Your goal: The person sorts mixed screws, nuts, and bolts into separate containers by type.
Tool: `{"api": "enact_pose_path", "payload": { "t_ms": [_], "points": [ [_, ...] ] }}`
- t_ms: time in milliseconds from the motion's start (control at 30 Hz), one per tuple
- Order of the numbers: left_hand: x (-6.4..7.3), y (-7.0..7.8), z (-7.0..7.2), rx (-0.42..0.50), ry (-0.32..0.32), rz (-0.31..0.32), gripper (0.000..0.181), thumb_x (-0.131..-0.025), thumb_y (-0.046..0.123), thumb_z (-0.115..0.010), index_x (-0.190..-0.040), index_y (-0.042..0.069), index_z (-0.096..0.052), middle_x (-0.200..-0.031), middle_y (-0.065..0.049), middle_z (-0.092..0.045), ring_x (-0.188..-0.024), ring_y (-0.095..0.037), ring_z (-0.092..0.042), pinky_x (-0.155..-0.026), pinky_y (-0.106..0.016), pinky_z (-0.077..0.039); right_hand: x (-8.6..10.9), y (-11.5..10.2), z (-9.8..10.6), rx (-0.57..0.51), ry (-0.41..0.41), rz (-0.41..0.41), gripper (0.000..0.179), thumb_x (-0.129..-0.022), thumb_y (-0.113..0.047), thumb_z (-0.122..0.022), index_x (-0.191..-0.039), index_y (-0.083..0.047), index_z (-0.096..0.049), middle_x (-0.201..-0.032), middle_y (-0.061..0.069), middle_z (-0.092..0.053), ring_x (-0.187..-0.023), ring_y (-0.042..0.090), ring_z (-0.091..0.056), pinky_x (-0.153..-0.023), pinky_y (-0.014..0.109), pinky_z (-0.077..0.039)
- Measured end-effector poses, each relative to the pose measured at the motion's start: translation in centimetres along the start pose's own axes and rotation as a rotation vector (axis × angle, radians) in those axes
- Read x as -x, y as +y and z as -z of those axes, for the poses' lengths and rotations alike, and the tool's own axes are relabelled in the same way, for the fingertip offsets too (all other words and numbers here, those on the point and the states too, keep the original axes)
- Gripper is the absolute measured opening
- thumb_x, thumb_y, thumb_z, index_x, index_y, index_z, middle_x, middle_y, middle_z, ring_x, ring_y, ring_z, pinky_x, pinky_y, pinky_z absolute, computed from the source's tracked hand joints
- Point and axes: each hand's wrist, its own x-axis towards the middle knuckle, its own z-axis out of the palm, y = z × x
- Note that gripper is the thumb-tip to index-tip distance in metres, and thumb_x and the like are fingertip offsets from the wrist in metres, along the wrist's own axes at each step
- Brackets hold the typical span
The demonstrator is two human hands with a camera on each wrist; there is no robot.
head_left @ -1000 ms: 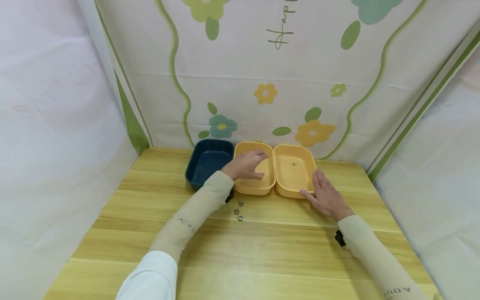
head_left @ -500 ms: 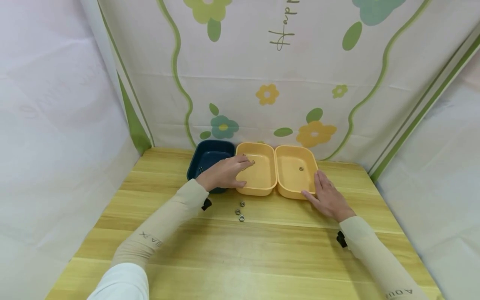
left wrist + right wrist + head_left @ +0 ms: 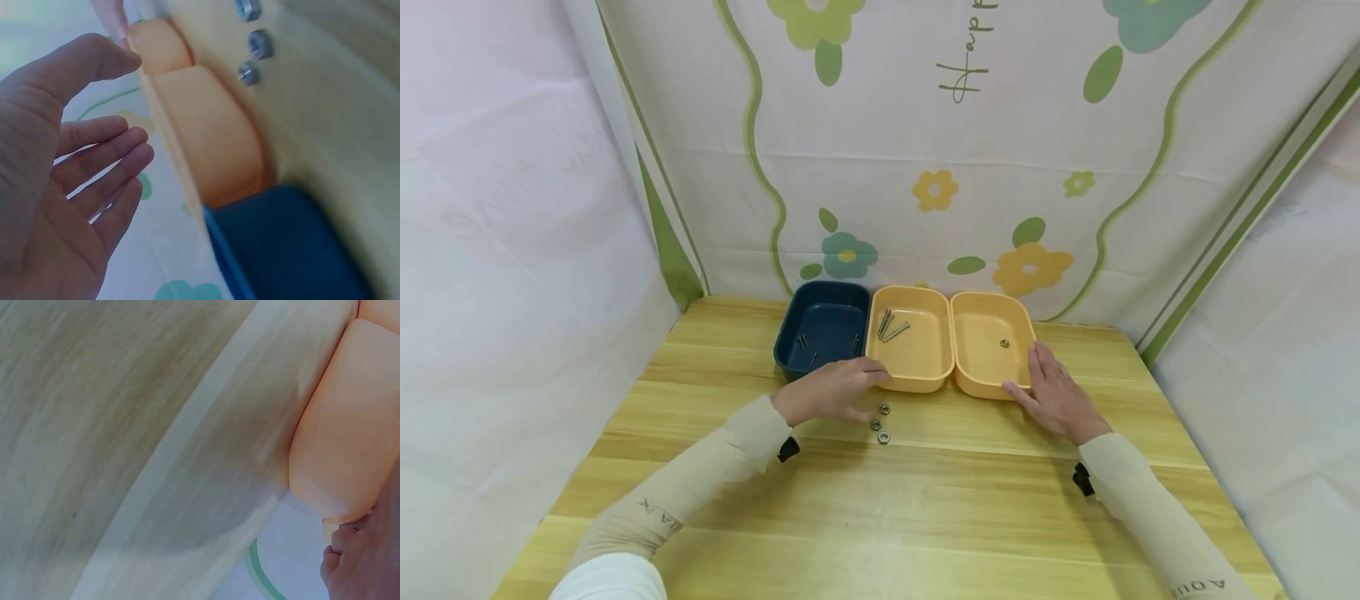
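Observation:
My left hand (image 3: 831,392) hovers near the front of the blue bin (image 3: 827,321) and the middle yellow bin (image 3: 925,358), fingers spread and thumb apart, with nothing between them. Just right of its thumb, three metal nuts (image 3: 883,437) lie on the table; the left wrist view also shows the nuts (image 3: 260,44). Several long screws (image 3: 896,331) lie in the middle bin. Small dark screws (image 3: 802,342) are in the blue one. A single nut (image 3: 1004,343) sits in the right yellow bin (image 3: 985,375). My right hand (image 3: 1060,396) rests against that bin's right front corner, fingers extended.
The bins stand side by side at the back of the wooden table (image 3: 880,508), close to a flower-printed curtain (image 3: 880,200). White cloth walls (image 3: 512,250) enclose the left and right sides.
My left hand has drawn back from over the middle bin, leftward and toward me, uncovering the screws there. The nut in the right bin has shifted toward its front right. My right hand stays put.

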Motion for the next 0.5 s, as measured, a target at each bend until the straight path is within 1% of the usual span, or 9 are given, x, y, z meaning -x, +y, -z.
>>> {"api": "enact_pose_path", "payload": {
  "t_ms": [67, 167, 367, 500],
  "points": [
    [0.3, 0.0, -0.6, -0.002, -0.012, -0.005, 0.059, -0.092, 0.029, -0.083, -0.142, 0.004, -0.064, -0.145, -0.013, -0.064, -0.131, -0.028, -0.064, -0.105, -0.041, -0.059, 0.0, 0.0, 0.0, 0.001, 0.003, 0.0, 0.102, -0.108, -0.065, -0.037, -0.164, 0.011, 0.001, -0.175, 0.031, 0.007, -0.163, 0.05, 0.0, -0.13, 0.068, -0.012],
    [0.5, 0.0, -1.5, 0.028, -0.034, -0.001, 0.06, -0.091, 0.028, -0.083, -0.142, 0.004, -0.064, -0.145, -0.014, -0.065, -0.131, -0.028, -0.064, -0.106, -0.042, -0.058, 0.0, 0.1, 0.0, 0.0, 0.009, 0.0, 0.102, -0.108, -0.065, -0.037, -0.165, 0.011, 0.001, -0.175, 0.031, 0.006, -0.163, 0.05, -0.001, -0.13, 0.067, -0.013],
    [0.8, -0.2, -3.4, 0.122, -0.08, 0.028, 0.056, -0.092, 0.026, -0.081, -0.142, 0.006, -0.065, -0.147, -0.013, -0.064, -0.135, -0.028, -0.062, -0.112, -0.043, -0.054, 0.0, 0.2, -0.1, -0.005, 0.002, 0.0, 0.102, -0.108, -0.066, -0.037, -0.165, 0.01, 0.002, -0.175, 0.031, 0.007, -0.163, 0.05, 0.0, -0.13, 0.067, -0.012],
    [0.9, -0.3, -4.5, 0.149, -0.081, 0.03, 0.053, -0.093, 0.025, -0.08, -0.141, 0.009, -0.067, -0.144, -0.01, -0.067, -0.133, -0.026, -0.063, -0.112, -0.042, -0.055, 0.0, 0.3, -0.1, -0.002, 0.0, 0.001, 0.103, -0.108, -0.066, -0.037, -0.165, 0.011, 0.002, -0.175, 0.031, 0.007, -0.163, 0.05, 0.0, -0.13, 0.068, -0.013]
  ]
}}
